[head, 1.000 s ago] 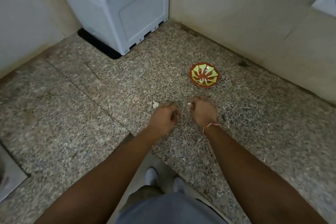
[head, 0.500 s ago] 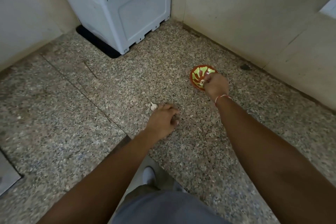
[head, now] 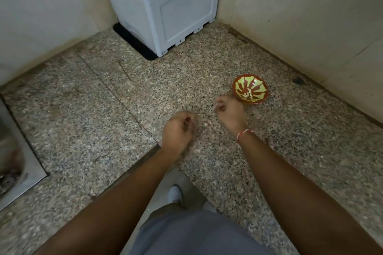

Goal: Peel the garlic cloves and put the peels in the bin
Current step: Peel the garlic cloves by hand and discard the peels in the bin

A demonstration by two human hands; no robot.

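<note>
A red bowl with a yellow-green pattern (head: 238,86) stands on the speckled stone counter (head: 93,120), with a few pale garlic pieces (head: 246,95) inside it. My right hand (head: 230,114) hovers just left of and in front of the bowl. Its fingers are curled and blurred, and what lies inside them is hidden. My left hand (head: 178,130) is a little lower and to the left, with its fingers curled. A small white bit of garlic (head: 192,118) shows at its fingertips. No bin is in view.
A pale grey appliance (head: 165,6) on a black mat (head: 132,43) fills the back corner between cream walls. A steel sink (head: 14,163) is set in at the far left. The counter's front edge (head: 145,157) runs under my left wrist, and a shoe (head: 175,194) shows on the floor below.
My right hand has drawn back from the bowl toward my left hand. The left hand has lifted a little. The white peel that lay beside it no longer shows.
</note>
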